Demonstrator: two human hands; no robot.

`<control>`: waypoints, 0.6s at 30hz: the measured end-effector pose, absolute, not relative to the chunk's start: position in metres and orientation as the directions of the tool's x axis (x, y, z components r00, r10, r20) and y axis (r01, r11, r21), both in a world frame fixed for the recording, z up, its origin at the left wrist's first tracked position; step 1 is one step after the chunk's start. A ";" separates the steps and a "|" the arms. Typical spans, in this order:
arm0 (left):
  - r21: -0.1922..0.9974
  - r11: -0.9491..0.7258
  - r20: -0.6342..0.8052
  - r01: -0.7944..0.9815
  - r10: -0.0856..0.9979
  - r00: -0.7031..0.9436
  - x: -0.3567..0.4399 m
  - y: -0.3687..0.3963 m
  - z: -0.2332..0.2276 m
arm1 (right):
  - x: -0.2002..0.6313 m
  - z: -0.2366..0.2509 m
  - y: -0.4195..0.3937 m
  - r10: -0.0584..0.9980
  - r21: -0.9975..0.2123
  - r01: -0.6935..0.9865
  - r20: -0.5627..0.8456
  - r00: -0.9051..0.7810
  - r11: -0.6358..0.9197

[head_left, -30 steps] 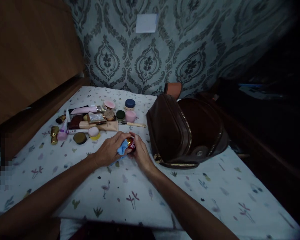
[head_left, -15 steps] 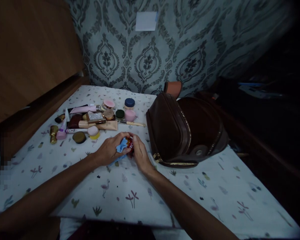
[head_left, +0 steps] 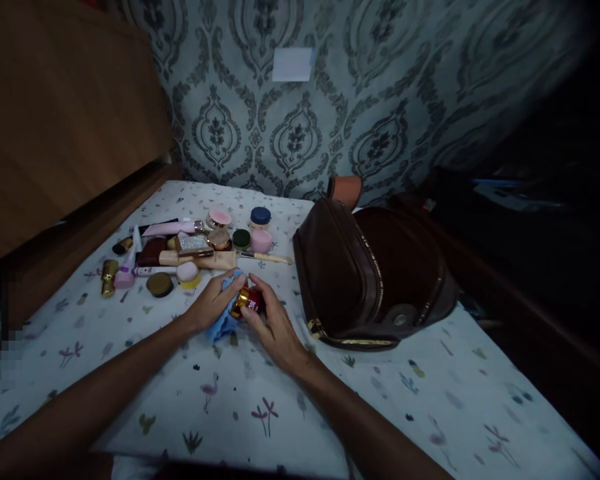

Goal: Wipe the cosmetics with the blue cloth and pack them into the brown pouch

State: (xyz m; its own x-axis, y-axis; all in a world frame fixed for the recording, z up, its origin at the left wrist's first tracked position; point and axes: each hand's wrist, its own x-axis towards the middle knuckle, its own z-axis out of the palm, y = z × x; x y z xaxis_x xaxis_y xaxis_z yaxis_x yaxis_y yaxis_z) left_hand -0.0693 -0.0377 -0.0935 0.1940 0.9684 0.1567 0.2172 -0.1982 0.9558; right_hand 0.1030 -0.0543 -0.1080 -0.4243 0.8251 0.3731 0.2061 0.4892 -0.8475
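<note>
A small red jar with a gold lid (head_left: 249, 301) sits between both hands, just left of the open brown leather bag (head_left: 375, 273) and low over the flower-printed sheet (head_left: 260, 400) of the bed. The right hand (head_left: 273, 320) has its fingers (head_left: 257, 287) clamped round the jar from the bag's side. The left hand (head_left: 213, 303) presses a blue cloth (head_left: 223, 319) against the jar's far side from the bag, its fingers closed on the cloth; the cloth's loose end trails down onto the sheet.

Farther left of the bag lies a cluster of cosmetics: a cream tube (head_left: 200, 260) lying flat, a glittery compact (head_left: 194, 243) on top of it, a pink round puff (head_left: 187, 271) and a dark round compact (head_left: 159, 284) nearer the hands, and a thin brush (head_left: 265, 257) whose tip points toward the bag. Behind these stand small pots, one with a pink lid (head_left: 219, 218), one with a blue lid (head_left: 261, 216), one green (head_left: 241, 237) and one pale pink (head_left: 261, 241). A gold bottle (head_left: 109, 277) lies at the cluster's edge farthest from the bag. Behind the bag rises patterned wallpaper (head_left: 300, 127).
</note>
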 end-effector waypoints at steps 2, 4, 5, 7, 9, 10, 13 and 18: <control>0.962 -0.186 0.154 0.200 0.974 0.163 -0.070 -0.035 -0.094 | 0.103 -0.109 -0.052 0.803 -0.837 0.182 0.399 -0.443 0.516; 0.965 -0.175 0.152 0.196 0.980 0.127 -0.070 -0.033 -0.094 | 0.103 -0.111 -0.051 0.787 -0.829 0.177 0.404 -0.465 0.530; 0.970 -0.160 0.143 0.185 0.984 0.105 -0.070 -0.032 -0.094 | 0.103 -0.112 -0.050 0.781 -0.825 0.184 0.401 -0.478 0.535; 0.984 -0.109 0.100 0.137 0.992 0.074 -0.069 -0.031 -0.094 | 0.104 -0.114 -0.050 0.766 -0.810 0.210 0.385 -0.515 0.548; 0.995 -0.056 0.051 0.088 0.997 0.062 -0.068 -0.032 -0.094 | 0.103 -0.116 -0.049 0.751 -0.792 0.233 0.375 -0.543 0.564; 0.996 -0.043 0.038 0.081 0.998 0.058 -0.067 -0.032 -0.094 | 0.103 -0.117 -0.049 0.747 -0.786 0.238 0.377 -0.547 0.571; 0.992 -0.067 0.063 0.108 0.997 0.046 -0.064 -0.035 -0.093 | 0.103 -0.119 -0.046 0.759 -0.787 0.228 0.406 -0.509 0.574; 0.991 -0.110 0.103 0.080 0.991 0.086 -0.061 -0.038 -0.092 | 0.104 -0.112 -0.040 0.827 -0.841 0.149 0.451 -0.337 0.519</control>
